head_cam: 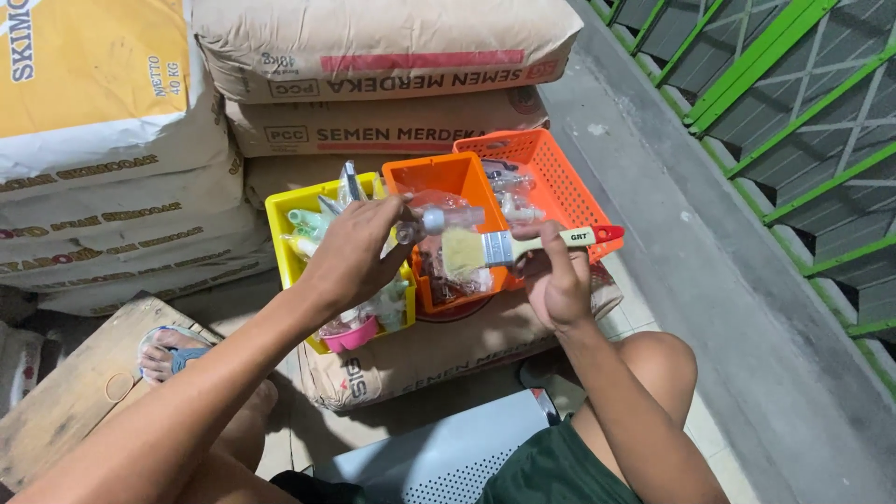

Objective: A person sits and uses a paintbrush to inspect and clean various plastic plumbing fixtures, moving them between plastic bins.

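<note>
Right grip (557,280) pinches a paintbrush (523,245) by its handle; left grip (359,250) is closed round a clear packet (439,222).

Held at mid-frame over the bins, the brush lies almost level, its long axis running left to right: pale bristles point left, and the red-tipped cream handle points right and a little up. A metal band joins bristles to handle. The packet is a clear bag with a whitish fitting inside, touching or just above the bristles. Below sit a yellow bin (280,233), an orange bin (439,177) and an orange basket (551,163), all holding small bagged parts, resting on a cement sack (420,359). More sacks (373,56) are stacked across the upper left of the frame.
</note>
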